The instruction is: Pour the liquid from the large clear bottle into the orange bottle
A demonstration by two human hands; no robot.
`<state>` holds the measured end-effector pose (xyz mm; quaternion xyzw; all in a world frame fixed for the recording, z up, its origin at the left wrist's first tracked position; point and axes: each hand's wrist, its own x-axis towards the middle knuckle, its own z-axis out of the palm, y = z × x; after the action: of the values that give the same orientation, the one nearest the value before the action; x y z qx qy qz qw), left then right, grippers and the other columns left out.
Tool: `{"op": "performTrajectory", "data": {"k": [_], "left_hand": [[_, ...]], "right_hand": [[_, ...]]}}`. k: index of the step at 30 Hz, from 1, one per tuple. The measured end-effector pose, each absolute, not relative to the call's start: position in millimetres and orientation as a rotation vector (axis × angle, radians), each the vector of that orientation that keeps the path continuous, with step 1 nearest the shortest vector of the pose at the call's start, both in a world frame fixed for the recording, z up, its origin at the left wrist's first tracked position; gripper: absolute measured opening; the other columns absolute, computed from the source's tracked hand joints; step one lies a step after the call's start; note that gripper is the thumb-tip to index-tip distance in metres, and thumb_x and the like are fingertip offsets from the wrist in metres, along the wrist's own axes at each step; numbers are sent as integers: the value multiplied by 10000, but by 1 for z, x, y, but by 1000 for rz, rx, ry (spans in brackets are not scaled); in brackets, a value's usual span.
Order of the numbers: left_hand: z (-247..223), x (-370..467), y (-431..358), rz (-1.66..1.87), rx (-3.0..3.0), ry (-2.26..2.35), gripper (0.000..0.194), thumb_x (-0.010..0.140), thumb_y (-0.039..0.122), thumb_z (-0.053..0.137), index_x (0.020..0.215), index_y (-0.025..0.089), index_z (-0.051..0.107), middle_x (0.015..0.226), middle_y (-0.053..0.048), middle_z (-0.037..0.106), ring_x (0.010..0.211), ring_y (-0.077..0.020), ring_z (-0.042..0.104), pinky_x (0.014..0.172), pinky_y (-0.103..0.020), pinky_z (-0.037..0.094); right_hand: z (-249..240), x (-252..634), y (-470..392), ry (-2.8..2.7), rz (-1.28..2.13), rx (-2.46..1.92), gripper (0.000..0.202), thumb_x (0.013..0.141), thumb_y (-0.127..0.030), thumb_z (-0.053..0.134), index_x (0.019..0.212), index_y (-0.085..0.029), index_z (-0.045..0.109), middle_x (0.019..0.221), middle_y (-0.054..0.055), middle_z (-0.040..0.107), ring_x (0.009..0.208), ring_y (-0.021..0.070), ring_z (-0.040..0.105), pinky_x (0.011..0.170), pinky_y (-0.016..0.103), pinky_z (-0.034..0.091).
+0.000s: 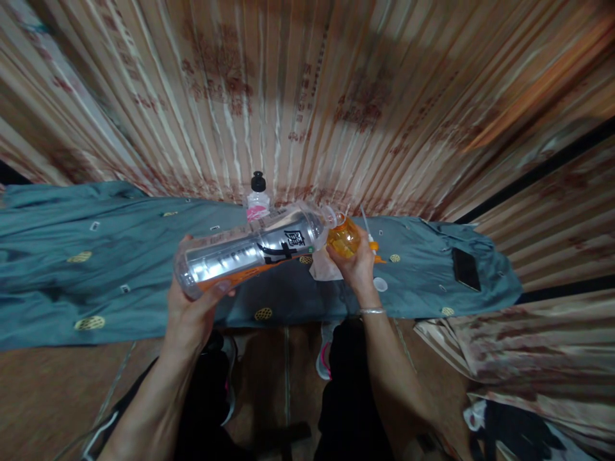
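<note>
My left hand (192, 314) is wrapped around the base end of a large clear plastic bottle (250, 250) with a silver and orange label. This bottle lies nearly level in the air, its neck pointing right. At its mouth is the neck of a small orange see-through bottle (344, 238), which my right hand (361, 269) grips. The two necks meet or overlap; whether liquid is flowing I cannot tell. Just past my right hand lies an orange spray or pump top (374, 247) with a pale tube (365, 219), partly hidden. Below it rests a round white cap (380, 284).
A teal patterned cloth (144, 269) covers the long surface. Behind the large bottle stands a clear bottle with a black cap (258, 192). White tissue (327, 267) lies under my hands, a black phone (466, 269) at the right. A pleated curtain (298, 96) hangs behind.
</note>
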<state>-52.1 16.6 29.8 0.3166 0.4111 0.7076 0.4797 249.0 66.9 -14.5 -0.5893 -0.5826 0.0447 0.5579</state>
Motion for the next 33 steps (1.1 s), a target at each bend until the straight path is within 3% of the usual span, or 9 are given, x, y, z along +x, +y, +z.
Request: {"op": "performTrajectory", "data": {"k": [5, 14, 18, 23, 33], "left_hand": [[25, -53, 17, 1731, 802, 1014, 995, 421, 317, 1056, 1343, 294, 683, 1196, -47, 726, 836, -182, 664, 481, -194, 533], [29, -52, 14, 1732, 768, 1030, 971, 395, 270, 1054, 1297, 382, 714, 1145, -15, 711, 804, -182, 672, 463, -205, 570], [30, -52, 14, 1729, 737, 1040, 999, 345, 276, 1057, 1283, 371, 724, 1149, -23, 704, 813, -194, 670, 443, -205, 568], [29, -52, 14, 1723, 784, 1033, 949, 409, 278, 1051, 1297, 338, 720, 1180, -44, 700, 830, -180, 665, 473, -178, 564], [31, -50, 16, 1726, 763, 1042, 1064, 332, 315, 1072, 1329, 336, 702, 1153, -28, 694, 837, -183, 657, 436, -181, 561]], "right_hand": [[-14, 250, 67, -1374, 109, -1409, 652, 781, -494, 808, 1330, -198, 620, 1234, 142, 784, 1120, 320, 778, 1000, 527, 642], [-10, 248, 64, -1344, 91, -1497, 683, 761, -574, 799, 1301, -192, 629, 1176, 143, 807, 1026, 316, 799, 909, 490, 664], [-9, 248, 63, -1347, 104, -1500, 685, 765, -559, 801, 1308, -180, 625, 1197, 151, 799, 1042, 317, 795, 918, 491, 661], [-10, 249, 62, -1351, 131, -1491, 673, 766, -524, 814, 1321, -195, 623, 1199, 139, 802, 1051, 314, 793, 929, 494, 656], [-10, 249, 63, -1351, 105, -1487, 675, 749, -505, 821, 1309, -189, 616, 1153, 139, 806, 1013, 314, 791, 882, 494, 659]]}}
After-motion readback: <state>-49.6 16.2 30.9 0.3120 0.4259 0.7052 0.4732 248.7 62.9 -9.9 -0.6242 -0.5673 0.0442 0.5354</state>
